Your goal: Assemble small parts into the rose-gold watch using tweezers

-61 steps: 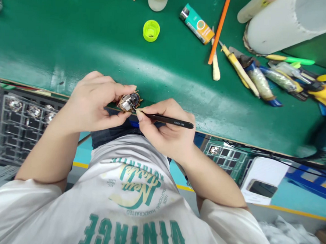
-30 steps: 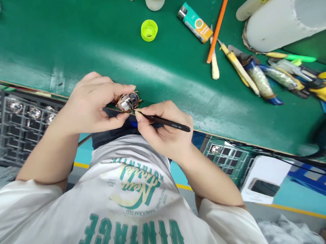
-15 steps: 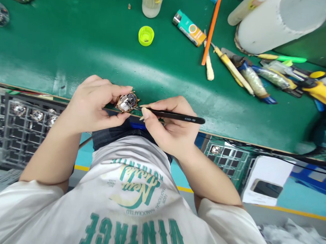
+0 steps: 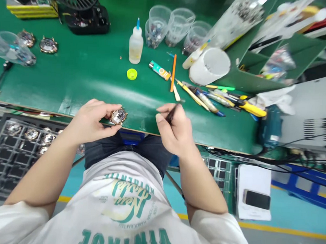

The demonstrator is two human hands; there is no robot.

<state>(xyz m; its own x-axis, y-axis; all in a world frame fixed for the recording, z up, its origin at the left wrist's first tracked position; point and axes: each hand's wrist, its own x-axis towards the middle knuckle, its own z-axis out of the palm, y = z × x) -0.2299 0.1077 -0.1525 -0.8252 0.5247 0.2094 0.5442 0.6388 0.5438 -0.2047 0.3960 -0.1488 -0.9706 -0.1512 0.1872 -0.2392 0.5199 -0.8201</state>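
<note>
My left hand [image 4: 92, 120] pinches a gold-cased watch [image 4: 118, 116] with its back open, held at the near edge of the green bench [image 4: 80, 76]. My right hand [image 4: 173, 132] is closed round black tweezers [image 4: 172, 113], which now point up and away from the watch. The two hands are apart, about a hand's width between them.
A glue bottle [image 4: 136, 45], yellow-green cap [image 4: 132, 74], lighter [image 4: 160, 70], orange stick [image 4: 172, 77] and several hand tools [image 4: 222, 100] lie on the bench. Clear cups [image 4: 173, 27] stand behind. Two watches [image 4: 48, 45] rest far left. A grey parts tray [image 4: 15, 146] sits below left; a phone [image 4: 256, 198] lies low right.
My right hand pulled the tweezers away from the watch and swung them upright. The head lifted, so the view now takes in far more of the bench.
</note>
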